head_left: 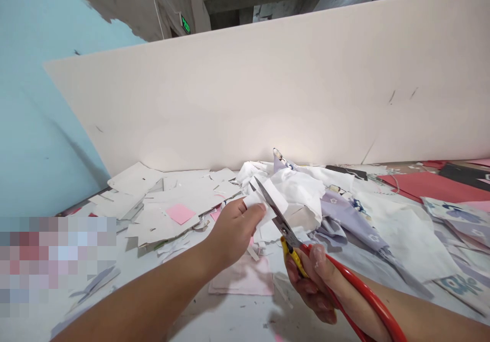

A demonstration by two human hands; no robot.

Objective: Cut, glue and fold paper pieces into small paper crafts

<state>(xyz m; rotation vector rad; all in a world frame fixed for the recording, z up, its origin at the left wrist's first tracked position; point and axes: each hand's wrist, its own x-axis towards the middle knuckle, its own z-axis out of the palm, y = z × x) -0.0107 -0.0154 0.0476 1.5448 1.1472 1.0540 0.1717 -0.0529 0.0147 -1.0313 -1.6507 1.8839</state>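
Note:
My left hand (234, 229) pinches a folded white scrap (265, 199) of paper or cloth between thumb and fingers. My right hand (313, 285) grips a pair of scissors (282, 224) with steel blades and red and yellow handles (294, 262). The open blades point up and to the left, with the white scrap between them. Behind the scrap lies a crumpled white cloth heap (302, 194), touching a lilac floral fabric (344, 215).
Cut white card scraps (168, 201) and a pink note (179, 213) lie to the left, with a pale pink sheet (241, 275) below my hands. Red card (432, 186) and black card (465, 175) lie at right. A tall white board (237, 92) stands behind everything.

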